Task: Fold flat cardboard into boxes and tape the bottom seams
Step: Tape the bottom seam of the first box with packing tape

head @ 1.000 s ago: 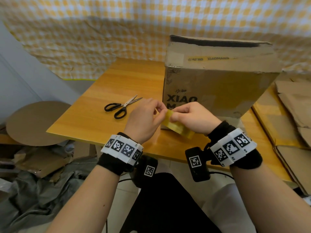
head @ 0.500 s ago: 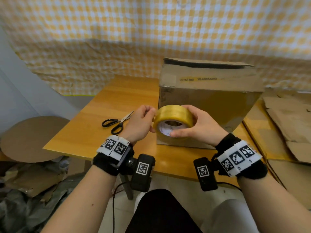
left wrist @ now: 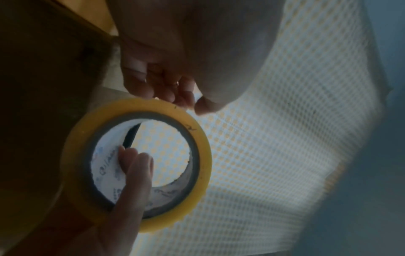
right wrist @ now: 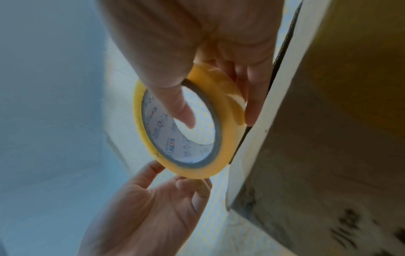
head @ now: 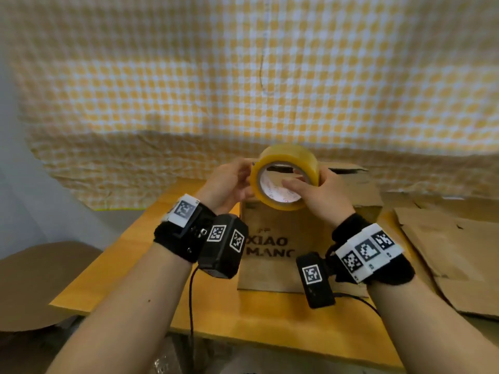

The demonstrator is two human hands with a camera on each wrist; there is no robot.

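A yellow tape roll [head: 286, 157] with a white printed core is held upright in the air, level with the top edge of the brown cardboard box [head: 283, 265] marked XIAO MANG. My right hand [head: 324, 193] grips the roll, thumb inside the core and fingers on the outer band, as the right wrist view shows on the tape roll [right wrist: 228, 131]. My left hand [head: 229, 182] pinches the roll's left rim with curled fingertips [left wrist: 166, 91]. In the left wrist view the tape roll [left wrist: 203, 155] faces the camera. No loose tape end is visible.
The box stands on a wooden table [head: 135, 265]. Flat cardboard sheets [head: 445, 252] lie at the right. A round cardboard disc [head: 40, 279] sits low at the left. A yellow checked cloth [head: 243, 76] hangs behind the table.
Both hands have lifted the tape roll from near the table's front edge up to the box's top, turning its open core toward me. The scissors are out of sight now.
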